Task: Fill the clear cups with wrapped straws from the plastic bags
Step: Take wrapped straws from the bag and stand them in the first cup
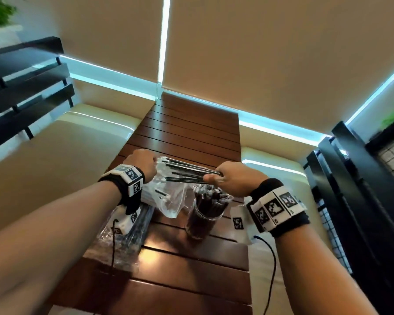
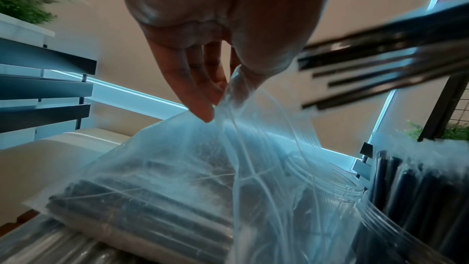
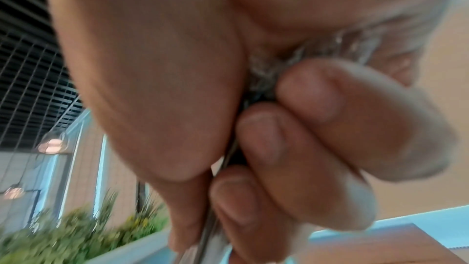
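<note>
Nearest the camera, at the lower left of the head view, a second plastic bag of black straws [image 1: 132, 233] lies flat on the slatted wooden desk [image 1: 191, 280], partly under the left forearm. Just right of it, in the lower middle of the frame, stands the clear cup [image 1: 203, 220], already packed with wrapped straws that crowd its rim.

Above the cup, both hands work in the air. The right hand [image 1: 231, 181], right of centre, has its grip closed round one end of a bundle of wrapped straws [image 1: 191, 172]; the right wrist view shows the fingers [image 3: 304, 127] curled tight against the thumb with the crinkled wrappers between them. The left hand [image 1: 143, 165], left of centre, pinches the mouth of the open plastic bag [image 1: 166, 196], which hangs down slack and nearly emptied (the left wrist view shows fingertips [image 2: 203, 107] nipping the clear film, with the straws crossing its upper right).

The step in hand appears to be drawing a bundle out of the bag. Next, the bundle likely needs to come clear of the bag, turn upright and go down into a cup; this one looks nearly full, so squeezing more in could buckle wrappers or tip it. No other cup can be made out.

Beyond the hands, the desk runs on toward the beige blinds [image 1: 282, 53].
</note>
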Available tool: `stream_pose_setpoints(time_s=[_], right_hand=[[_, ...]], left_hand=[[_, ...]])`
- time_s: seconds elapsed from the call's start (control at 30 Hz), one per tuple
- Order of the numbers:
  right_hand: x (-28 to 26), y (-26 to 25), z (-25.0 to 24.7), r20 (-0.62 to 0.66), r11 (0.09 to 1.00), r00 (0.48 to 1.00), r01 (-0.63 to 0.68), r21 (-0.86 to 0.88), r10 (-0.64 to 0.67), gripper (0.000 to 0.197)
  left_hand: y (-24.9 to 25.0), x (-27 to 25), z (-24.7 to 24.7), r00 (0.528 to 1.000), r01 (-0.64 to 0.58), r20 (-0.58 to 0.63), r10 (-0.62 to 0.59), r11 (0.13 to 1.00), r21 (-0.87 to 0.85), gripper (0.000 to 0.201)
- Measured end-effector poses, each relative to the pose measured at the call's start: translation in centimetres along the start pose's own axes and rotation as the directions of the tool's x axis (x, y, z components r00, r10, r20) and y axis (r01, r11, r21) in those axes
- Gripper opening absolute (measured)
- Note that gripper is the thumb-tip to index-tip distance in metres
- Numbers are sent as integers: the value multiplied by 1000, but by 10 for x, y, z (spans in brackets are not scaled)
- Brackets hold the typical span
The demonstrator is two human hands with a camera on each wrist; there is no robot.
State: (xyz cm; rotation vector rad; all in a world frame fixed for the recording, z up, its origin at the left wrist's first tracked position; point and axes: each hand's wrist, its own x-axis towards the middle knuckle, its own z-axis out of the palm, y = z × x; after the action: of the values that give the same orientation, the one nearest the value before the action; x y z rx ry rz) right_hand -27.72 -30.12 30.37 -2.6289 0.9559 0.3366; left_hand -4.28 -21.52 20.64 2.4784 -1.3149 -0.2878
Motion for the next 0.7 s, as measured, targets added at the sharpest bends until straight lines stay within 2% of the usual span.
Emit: stream_pose_setpoints(time_s=[0.1, 0.2, 0.23, 0.27, 0.3, 0.33, 0.4, 0.43, 0.5, 0.57, 0.6, 0.63, 0.7], right_hand=[[-11, 15, -7, -89, 992, 996, 42, 120, -31, 53], [-6, 14, 5, -273, 973, 961, 101, 205, -42, 44], [-3, 11, 14, -331, 970, 943, 102, 223, -23, 42], [3, 8, 27, -368, 969, 930, 91, 231, 1, 41], [9, 4, 39, -384, 967, 923, 83, 242, 17, 42], [14, 1, 51, -399, 962, 917, 88, 258, 23, 46], [20, -8, 70, -441, 937, 897, 124, 328, 36, 53], [22, -13, 76, -463, 920, 885, 147, 363, 42, 49], [26, -22, 84, -479, 913, 877, 179, 367, 21, 39], [27, -29, 86, -448, 914, 891, 241, 326, -75, 54], [27, -30, 84, -424, 917, 897, 268, 294, -126, 58], [26, -29, 79, -407, 929, 897, 285, 234, -173, 57], [20, -23, 60, -434, 957, 877, 273, 101, -205, 43]], left_hand=[[4, -11, 3, 998, 30, 60, -31, 999, 19, 13], [23, -24, 0, 994, -46, 104, 42, 998, 35, 44], [34, -28, -3, 987, -105, 120, 109, 994, -43, 54], [46, -33, -9, 972, -157, 141, 186, 968, -198, 57], [57, -36, -15, 952, -185, 152, 267, 893, -410, 52], [67, -39, -22, 934, -161, 161, 318, 780, -605, 41], [82, -46, -34, 931, -16, 174, 321, 512, -859, 30], [88, -47, -38, 941, 67, 184, 284, 378, -924, 30], [95, -47, -40, 970, 172, 201, 139, 200, -965, 37], [102, -46, -42, 980, 196, 198, 15, 76, -978, 37], [105, -46, -44, 984, 177, 176, -21, 58, -982, 36], [106, -45, -45, 991, 134, 130, -45, 109, -985, 37], [105, -43, -47, 999, 2, -14, -35, 414, -910, 43]])
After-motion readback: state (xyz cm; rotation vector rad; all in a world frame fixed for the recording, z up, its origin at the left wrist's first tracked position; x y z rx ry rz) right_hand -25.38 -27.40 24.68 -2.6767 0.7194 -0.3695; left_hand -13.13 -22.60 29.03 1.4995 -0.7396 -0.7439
